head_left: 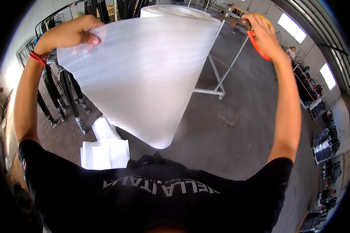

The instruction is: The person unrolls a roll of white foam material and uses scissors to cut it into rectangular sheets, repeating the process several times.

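- In front of the chest, foam sheet [144, 77] hangs from its roll [175, 11]; looks light, soft, floppy, tear-prone, best held at the edge.
- Left hand [72, 35] pinches the sheet's corner.
- Right hand [264, 33] curls around orange scissors [256, 44].

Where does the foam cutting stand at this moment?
Done: cut white foam pieces lie stacked on the floor. In hand: the left hand pulls a sheet off the foam roll while the right hand holds orange-handled scissors at its far edge. Left: this sheet is not visibly cut through.
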The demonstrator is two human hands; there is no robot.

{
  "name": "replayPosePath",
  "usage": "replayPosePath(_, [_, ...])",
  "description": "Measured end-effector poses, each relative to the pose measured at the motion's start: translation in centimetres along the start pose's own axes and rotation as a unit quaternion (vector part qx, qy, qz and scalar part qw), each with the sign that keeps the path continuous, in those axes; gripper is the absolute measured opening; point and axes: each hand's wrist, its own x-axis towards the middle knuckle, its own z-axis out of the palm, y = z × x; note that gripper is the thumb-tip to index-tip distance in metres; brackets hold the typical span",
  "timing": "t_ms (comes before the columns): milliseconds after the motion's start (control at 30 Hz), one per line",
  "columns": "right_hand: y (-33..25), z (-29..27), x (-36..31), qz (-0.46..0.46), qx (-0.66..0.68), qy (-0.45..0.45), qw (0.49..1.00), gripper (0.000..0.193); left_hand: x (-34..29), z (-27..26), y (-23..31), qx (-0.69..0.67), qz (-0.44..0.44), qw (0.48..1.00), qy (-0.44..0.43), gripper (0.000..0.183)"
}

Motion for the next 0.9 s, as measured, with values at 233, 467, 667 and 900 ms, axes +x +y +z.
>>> replayPosePath(233, [2.1, -1.1, 4.0, -0.151, -0.059, -0.015, 0.987, 0.036, 0.2, -1.4, 3.1, 0.043, 0.014, 0.999, 0.020, 0.017])
replayPosePath(467, [0.9, -1.8, 6.5, -0.257, -0.112, 0.031, 0.959, 0.037, 0.5, -1.7, 8.9, 0.047, -0.014, 0.998, 0.025, 0.024])
replayPosePath(667, [-0.7, -0.9, 7.5, -0.317, -0.171, 0.092, 0.928, 0.027, 0.4, -1.1, 10.1, 0.074, -0.070, 0.995, 0.023, 0.036])
replayPosePath(900, [0.2, -0.7, 8.4, -0.330, -0.250, 0.054, 0.909, 0.027, -1.5, -2.2, 9.7, 0.073, -0.160, 0.984, 0.031, 0.034])
